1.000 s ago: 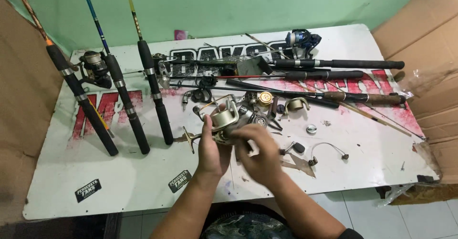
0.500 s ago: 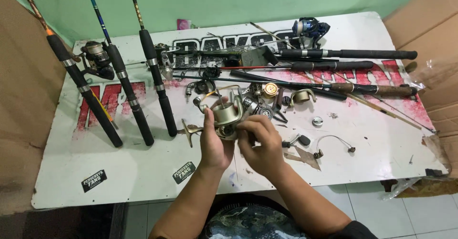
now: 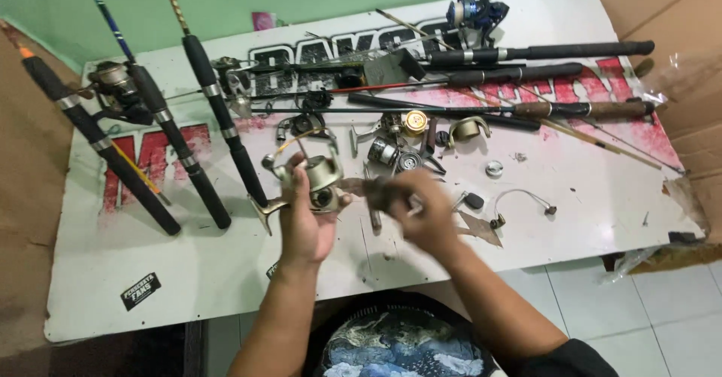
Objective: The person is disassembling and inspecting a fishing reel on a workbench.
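Far left, a brown cardboard sheet (image 3: 30, 219) leans along the edge of the white surface (image 3: 226, 272), and near the front corner sits a small black rectangular sticker (image 3: 140, 290), tilted, with white lettering. Three black-handled fishing rods (image 3: 218, 121) lie slanting across big red letters (image 3: 150, 159) printed on the board; the middle one carries a dark reel (image 3: 116, 91). Along the back runs a band of bold black letters (image 3: 316, 53), partly covered by gear.

Now the centre: the left hand (image 3: 304, 223) is wrapped around a silver-gold spinning reel (image 3: 312, 177), fingers closed on its body, held just above the surface with its foot (image 3: 263, 211) pointing left. Just beside it, the right hand (image 3: 425, 211) is blurred, curled on a small dark part (image 3: 380, 193) near the reel; what that part is, I cannot tell.

Behind them, a scatter of loose reel parts (image 3: 406, 140), one with a gold cap (image 3: 415, 123). Further right, more rods (image 3: 541, 72) lie lengthwise, a blue reel (image 3: 470, 12) at the back, red splashed print (image 3: 602, 114) beneath. At the right edge, more brown cardboard (image 3: 677, 46).
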